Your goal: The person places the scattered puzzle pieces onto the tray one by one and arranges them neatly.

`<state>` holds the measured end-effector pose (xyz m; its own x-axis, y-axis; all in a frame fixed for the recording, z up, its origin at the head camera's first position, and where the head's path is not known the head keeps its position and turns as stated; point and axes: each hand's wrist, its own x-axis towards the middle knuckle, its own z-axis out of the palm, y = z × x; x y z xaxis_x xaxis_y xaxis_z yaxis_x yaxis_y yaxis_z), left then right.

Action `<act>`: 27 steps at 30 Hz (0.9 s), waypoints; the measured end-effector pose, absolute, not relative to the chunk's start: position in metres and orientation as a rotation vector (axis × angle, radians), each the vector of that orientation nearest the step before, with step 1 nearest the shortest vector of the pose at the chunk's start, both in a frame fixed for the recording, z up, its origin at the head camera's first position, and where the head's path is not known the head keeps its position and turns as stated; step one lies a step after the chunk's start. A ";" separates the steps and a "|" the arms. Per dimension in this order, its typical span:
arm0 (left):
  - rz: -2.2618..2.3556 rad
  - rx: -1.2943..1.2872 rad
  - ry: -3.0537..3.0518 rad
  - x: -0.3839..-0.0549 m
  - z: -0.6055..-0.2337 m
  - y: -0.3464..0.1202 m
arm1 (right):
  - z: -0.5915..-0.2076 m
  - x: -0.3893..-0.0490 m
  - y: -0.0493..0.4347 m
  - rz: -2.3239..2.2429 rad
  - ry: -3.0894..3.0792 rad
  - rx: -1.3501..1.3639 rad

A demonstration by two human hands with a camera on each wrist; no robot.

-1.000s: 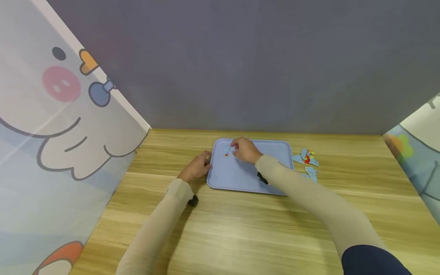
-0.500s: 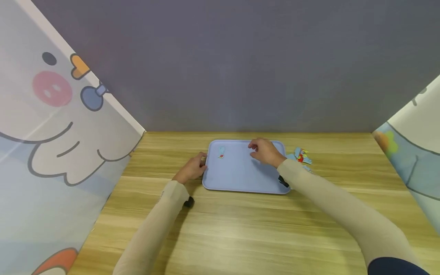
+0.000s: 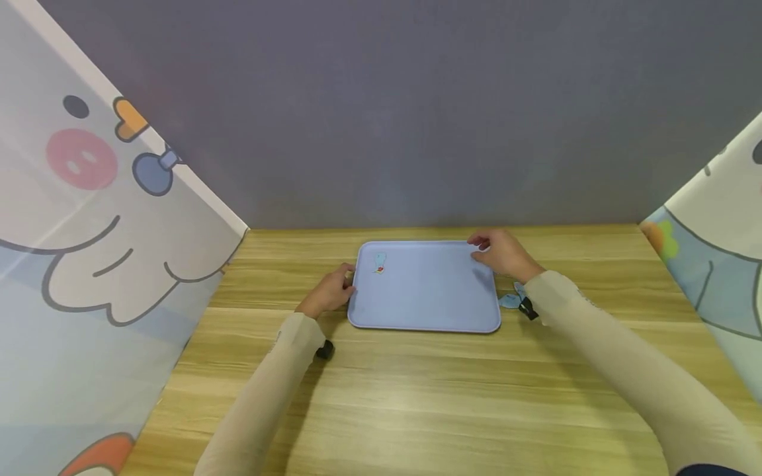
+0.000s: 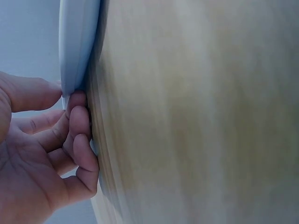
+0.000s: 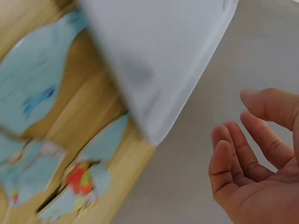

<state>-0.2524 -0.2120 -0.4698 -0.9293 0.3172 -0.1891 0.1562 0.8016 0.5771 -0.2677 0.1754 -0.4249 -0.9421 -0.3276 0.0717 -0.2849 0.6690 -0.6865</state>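
Observation:
A pale blue tray (image 3: 423,297) lies on the wooden table, and in its far left part rest light-blue flat pieces (image 3: 380,263) with a small red print. My left hand (image 3: 327,292) holds the tray's left edge; in the left wrist view the thumb is at the rim and the curled fingers are under it. Above the tray's far right corner hovers my right hand (image 3: 503,254), loosely bent and holding nothing. More light-blue flat pieces (image 3: 510,301) lie right of the tray, partly hidden by the right arm. The right wrist view shows irregular pieces (image 5: 42,74) with coloured prints.
A grey wall (image 3: 381,119) rises behind the table's far edge. Cartoon-printed panels (image 3: 77,218) stand on the left and the right. Wooden tabletop (image 3: 405,396) extends in front of the tray.
My right hand has moved right, from beside the pieces on the tray to the tray's far right corner. The left hand has stayed at the left edge. The head view has shifted slightly.

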 end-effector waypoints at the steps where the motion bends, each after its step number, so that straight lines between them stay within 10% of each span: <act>1: 0.831 0.367 2.713 -0.252 -0.470 -0.212 | -0.425 -0.268 0.180 -1.138 2.819 -0.508; 27: 0.821 0.362 2.709 -0.252 -0.467 -0.211 | -0.469 -0.271 0.252 -0.949 2.873 -0.359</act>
<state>-0.2521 -0.2111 -0.4673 -0.9272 0.3176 -0.1985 0.1540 0.8064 0.5709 -0.2714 0.2524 -0.4694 -0.9678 -0.2512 -0.0157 -0.1925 0.7789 -0.5969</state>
